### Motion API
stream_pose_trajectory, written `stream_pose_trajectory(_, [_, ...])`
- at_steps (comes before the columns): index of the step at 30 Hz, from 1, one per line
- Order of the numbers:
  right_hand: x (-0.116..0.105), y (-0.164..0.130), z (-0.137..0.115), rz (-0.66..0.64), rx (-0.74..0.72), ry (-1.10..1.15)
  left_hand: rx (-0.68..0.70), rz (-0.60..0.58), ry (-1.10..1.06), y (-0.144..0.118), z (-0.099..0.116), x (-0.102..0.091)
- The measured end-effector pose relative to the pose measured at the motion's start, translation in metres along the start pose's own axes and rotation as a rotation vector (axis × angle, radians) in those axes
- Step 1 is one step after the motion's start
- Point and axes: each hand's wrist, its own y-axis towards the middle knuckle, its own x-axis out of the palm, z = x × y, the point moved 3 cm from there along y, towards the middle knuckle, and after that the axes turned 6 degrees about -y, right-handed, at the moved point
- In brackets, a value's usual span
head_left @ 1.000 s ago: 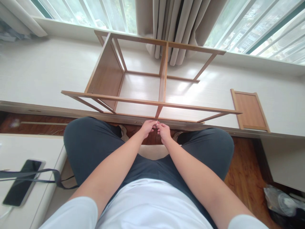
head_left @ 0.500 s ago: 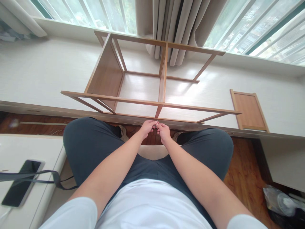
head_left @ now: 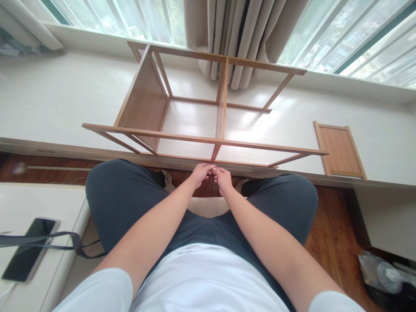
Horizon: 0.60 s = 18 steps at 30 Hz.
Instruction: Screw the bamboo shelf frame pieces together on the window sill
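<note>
A light wooden shelf frame (head_left: 195,139) lies on its side on a white platform (head_left: 52,99) under the window. One solid side panel (head_left: 144,102) closes its left end. My left hand (head_left: 201,172) and my right hand (head_left: 222,178) meet fingertip to fingertip just below the frame's near bottom rail, at its middle upright. Both pinch something tiny between them that is too small to make out. I sit with my knees (head_left: 117,190) apart in dark trousers.
A loose wooden panel (head_left: 339,150) lies on the platform to the right. A phone (head_left: 29,248) with a dark strap (head_left: 65,240) rests on a white surface at lower left. Clear plastic bags (head_left: 383,277) sit on the wood floor at lower right. Curtains (head_left: 234,30) hang behind the frame.
</note>
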Motion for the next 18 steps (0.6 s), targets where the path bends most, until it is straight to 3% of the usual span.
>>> stream_pose_trajectory(18, [0.0013, 0.0009, -0.0002, -0.006, 0.010, 0.013, -0.002, 0.001, -0.006, 0.0006, 0.0002, -0.0001])
